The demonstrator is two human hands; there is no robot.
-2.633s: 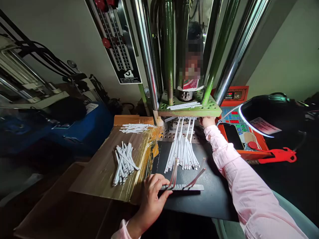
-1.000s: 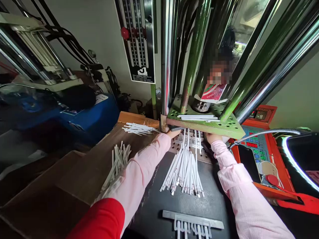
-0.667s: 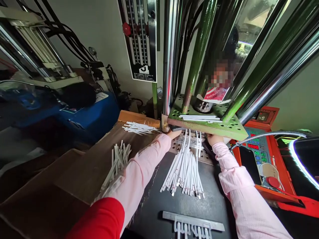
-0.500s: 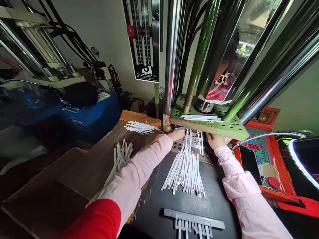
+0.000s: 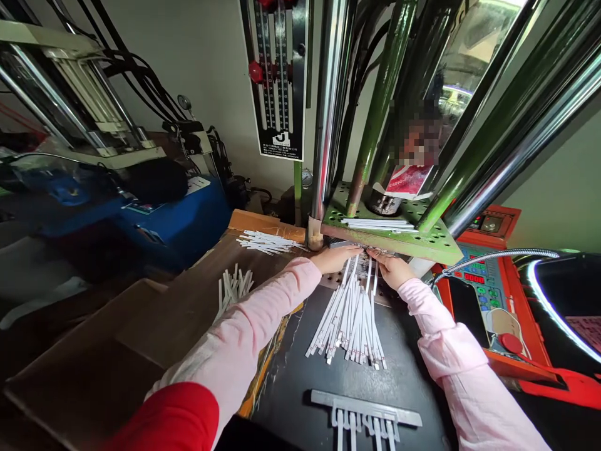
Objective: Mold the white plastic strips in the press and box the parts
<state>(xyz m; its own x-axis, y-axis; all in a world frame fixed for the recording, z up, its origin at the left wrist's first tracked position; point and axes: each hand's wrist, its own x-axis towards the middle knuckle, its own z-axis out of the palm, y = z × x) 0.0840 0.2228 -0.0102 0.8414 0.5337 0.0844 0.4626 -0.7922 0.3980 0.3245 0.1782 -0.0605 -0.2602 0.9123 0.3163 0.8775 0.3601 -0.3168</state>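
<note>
My left hand (image 5: 339,257) reaches under the green press plate (image 5: 399,243), its fingers stretched inward along the front of a metal mold (image 5: 361,266). From the other side my right hand (image 5: 392,268) comes in, fingers extended and lying against the same front edge. The fingertips almost meet and are partly hidden beneath the plate. White flat strips (image 5: 346,313) with small metal ends fan out toward me on the black bench top; a few run up to the mold under my fingers. I see no firm grip in either hand.
White strips (image 5: 378,224) lie on the plate. More strips (image 5: 270,242) and a bundle (image 5: 235,282) rest on the cardboard at left. A grey comb-like bar (image 5: 366,408) lies in front. An orange control box (image 5: 498,275) and phone (image 5: 464,305) stand right.
Both hands have moved inward from the two sides of the mold, so their fingertips now come close together at its middle. The fanned strips stay in place.
</note>
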